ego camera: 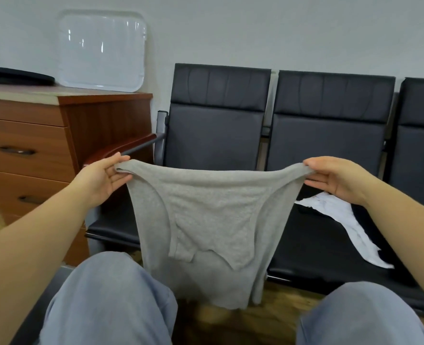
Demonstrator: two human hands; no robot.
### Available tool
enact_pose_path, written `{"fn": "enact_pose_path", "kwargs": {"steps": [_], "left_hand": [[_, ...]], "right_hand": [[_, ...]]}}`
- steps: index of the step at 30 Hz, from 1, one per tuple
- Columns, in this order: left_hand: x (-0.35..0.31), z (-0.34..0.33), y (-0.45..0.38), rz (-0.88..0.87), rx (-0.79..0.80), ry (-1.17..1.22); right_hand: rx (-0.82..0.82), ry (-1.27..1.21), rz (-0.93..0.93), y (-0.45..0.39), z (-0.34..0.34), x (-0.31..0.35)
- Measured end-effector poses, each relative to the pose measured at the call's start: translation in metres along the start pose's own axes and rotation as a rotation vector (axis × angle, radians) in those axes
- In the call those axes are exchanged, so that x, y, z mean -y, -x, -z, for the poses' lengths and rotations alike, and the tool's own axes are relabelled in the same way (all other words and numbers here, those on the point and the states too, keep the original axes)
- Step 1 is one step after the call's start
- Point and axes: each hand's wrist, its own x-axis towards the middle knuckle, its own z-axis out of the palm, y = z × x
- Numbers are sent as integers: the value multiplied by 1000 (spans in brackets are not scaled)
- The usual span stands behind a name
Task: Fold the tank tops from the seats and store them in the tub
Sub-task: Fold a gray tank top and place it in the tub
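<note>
**Over the seats: grey top mid-fold**

Across the black seats (330,235), a white tank top (340,220) lies unfolded near the front edge. Grey tank top (201,220) hangs doubled, pinched by left hand (104,180) and right hand (338,180). No tub visible; nothing stored.

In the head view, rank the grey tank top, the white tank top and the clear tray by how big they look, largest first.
1. Grey tank top, pinched by the left hand and right hand, nearest the camera, so its lead is partly nearness.
2. Clear tray.
3. White tank top, partly hidden by the right arm; its rank against the tray is unsure.
</note>
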Motion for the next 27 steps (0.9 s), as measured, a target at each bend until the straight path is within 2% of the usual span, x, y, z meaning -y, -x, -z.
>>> {"fn": "enact_pose_path", "kwargs": {"steps": [4,7,11,17,23,27], "left_hand": [[-13,7,-1,-18,97,270],[-22,5,-7,-67,116,370],[-22,0,-36,-78,63,271],[-2,2,-93,-3,-22,132],[19,-11,-150,41,-111,127],[26,-15,-197,11,-177,168]], "right_hand": [[4,-380,27,-6,3,-3],[-65,-515,61,-20,-1,-6],[-138,-557,51,-48,-15,-16],[-194,-529,-2,-104,-21,-42],[-229,-502,-73,-175,-29,-61],[-254,-455,-90,-224,-41,-66]]}}
